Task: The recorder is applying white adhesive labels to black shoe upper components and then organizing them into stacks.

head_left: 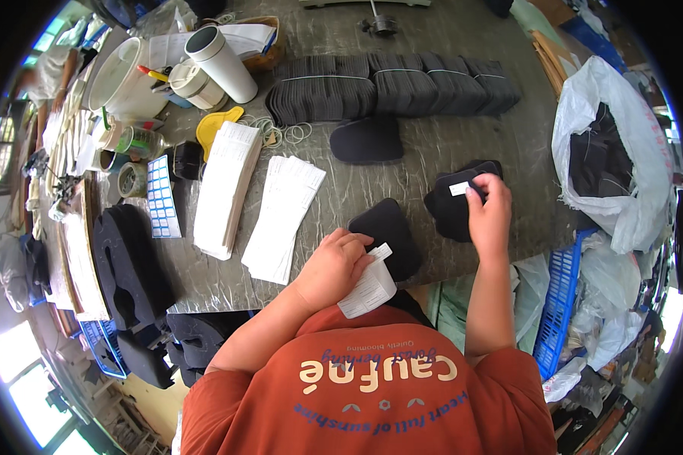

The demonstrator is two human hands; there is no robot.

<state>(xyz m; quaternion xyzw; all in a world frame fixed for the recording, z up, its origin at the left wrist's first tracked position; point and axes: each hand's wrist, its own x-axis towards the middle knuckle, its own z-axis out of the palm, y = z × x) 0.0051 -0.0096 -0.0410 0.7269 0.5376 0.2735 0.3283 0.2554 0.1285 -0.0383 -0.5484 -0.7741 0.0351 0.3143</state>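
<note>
My left hand (332,265) is closed at the near table edge, its fingers pinching a strip of white paper labels (368,294) that hangs toward my shirt. Just beyond those fingers a single black rounded pad (393,235) lies flat. To the right, a small loose pile of similar black pads (449,216) is spread unevenly. Over that pile my right hand (492,212) is closed, thumb and fingertip at the end of a small white label (458,189) against the dark top pad. Another black pad (366,140) lies farther off, in front of the bundled row.
Banded bundles of black pads (402,87) line the back. White label stacks (228,189), rubber bands (284,133), a blue-bordered sticker sheet (162,199) and a white tumbler (221,64) stand left. At right are a white sack (611,193) and a blue crate (558,311).
</note>
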